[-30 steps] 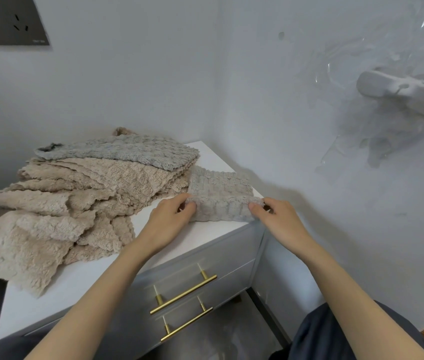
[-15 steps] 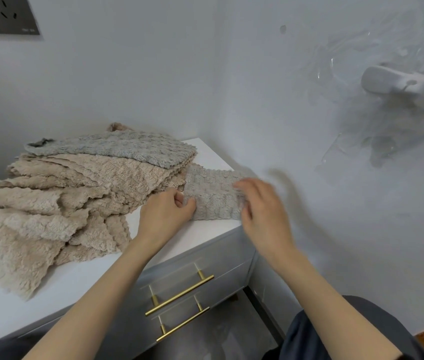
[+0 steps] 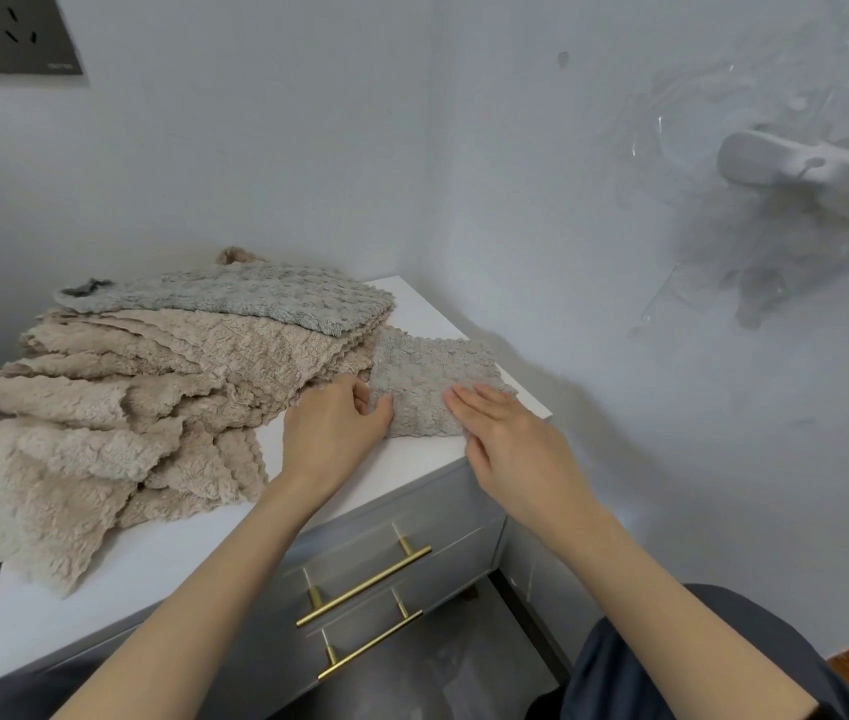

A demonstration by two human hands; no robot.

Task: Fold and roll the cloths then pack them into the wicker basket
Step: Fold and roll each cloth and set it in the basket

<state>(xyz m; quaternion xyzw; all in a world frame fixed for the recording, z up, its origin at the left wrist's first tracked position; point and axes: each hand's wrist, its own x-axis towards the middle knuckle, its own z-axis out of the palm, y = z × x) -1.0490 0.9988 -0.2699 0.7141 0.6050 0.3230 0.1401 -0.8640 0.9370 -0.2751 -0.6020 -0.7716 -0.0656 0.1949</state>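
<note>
While both bare forearms reach up from the bottom of the frame, dark clothing shows at the lower right corner. Low in the centre, two brass bar handles (image 3: 364, 586) sit one above the other on the grey drawer fronts of a white-topped cabinet (image 3: 162, 558).

Above them, the left hand (image 3: 331, 433) lies palm down on the cabinet top at mid-frame, wrist straight, its thumb and forefinger closed in a pinch on the near left corner of a small grey cloth (image 3: 430, 379). Just right of it, the right hand (image 3: 508, 439) rests flat and spread, fingers extended and pointing toward the upper left, pressing on the cloth's near right part without gripping anything.

That grey cloth lies flat at the cabinet's right front corner, its right edge reaching the cabinet's edge beside the wall. Its left edge touches a loose pile of beige cloths (image 3: 115, 407) filling the left half of the frame, some draping over the cabinet's left edge. On top of the pile, further back, lies a blue-grey cloth (image 3: 235, 296).

Beyond, pale walls meet in a corner. A dark wall plate (image 3: 6, 33) sits at the upper left, and a white fitting (image 3: 817, 174) under clear plastic wrap at the upper right.
</note>
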